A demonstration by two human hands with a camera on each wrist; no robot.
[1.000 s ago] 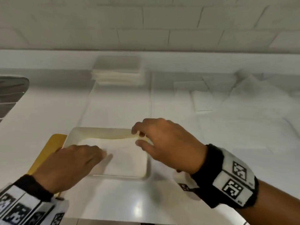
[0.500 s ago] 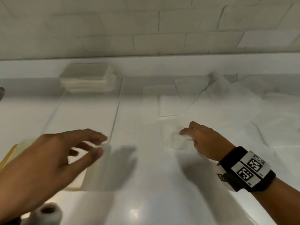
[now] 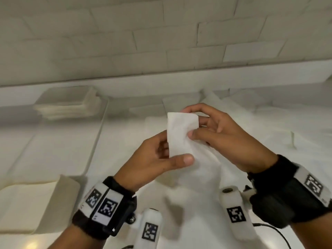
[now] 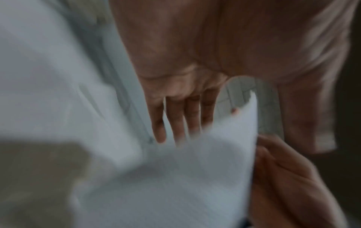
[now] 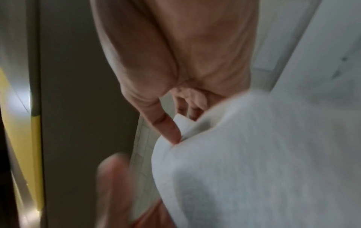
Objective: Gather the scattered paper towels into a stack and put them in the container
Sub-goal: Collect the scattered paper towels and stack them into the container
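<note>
Paper towel (image 3: 181,133), one folded white sheet, is held up in the air above the counter (image 3: 53,141) between both hands. In the head view the left hand (image 3: 154,159) grips its lower edge, thumb in front and fingers behind, and the right hand (image 3: 221,139) pinches its right side with the thumb on the front and curled fingers at the top corner. Only this view shows the surroundings: a neat stack of towels (image 3: 68,105) at the back left against the tiled wall (image 3: 161,33), loose towels (image 3: 269,126) spread over the right part of the counter, and the corner of the container (image 3: 36,203) at the lower left, well apart from the held sheet. The left wrist view, which is blurred, shows the four left fingers (image 4: 175,120) quite straight behind the sheet, something the head view hides. The right wrist view shows the right thumb pressing a fold of the sheet, and a yellow edge (image 5: 17,115) at the far left. Between the hands and the container the counter surface is bare and glossy.
</note>
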